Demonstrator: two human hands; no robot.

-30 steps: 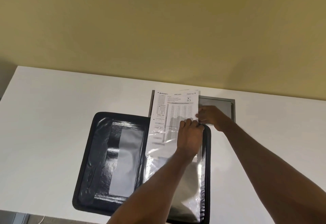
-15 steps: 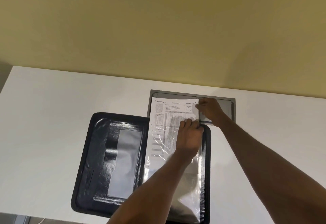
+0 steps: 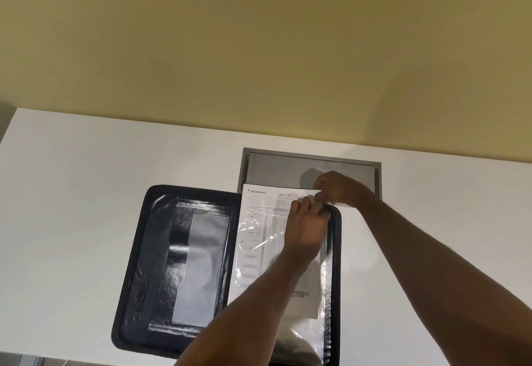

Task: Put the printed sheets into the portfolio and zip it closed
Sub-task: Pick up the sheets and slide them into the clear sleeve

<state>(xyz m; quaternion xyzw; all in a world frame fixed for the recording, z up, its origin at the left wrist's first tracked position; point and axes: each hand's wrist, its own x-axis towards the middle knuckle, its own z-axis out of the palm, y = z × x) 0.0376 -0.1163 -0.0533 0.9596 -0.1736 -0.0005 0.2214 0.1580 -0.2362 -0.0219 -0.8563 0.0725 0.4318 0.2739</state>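
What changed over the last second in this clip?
The printed sheet slid further toward the person into the clear sleeve, so less of it sticks out over the grey hatch. The right hand, earlier on its right edge, now pinches its top right corner. The left hand still holds the sleeve's mouth. The portfolio stayed open on the table.
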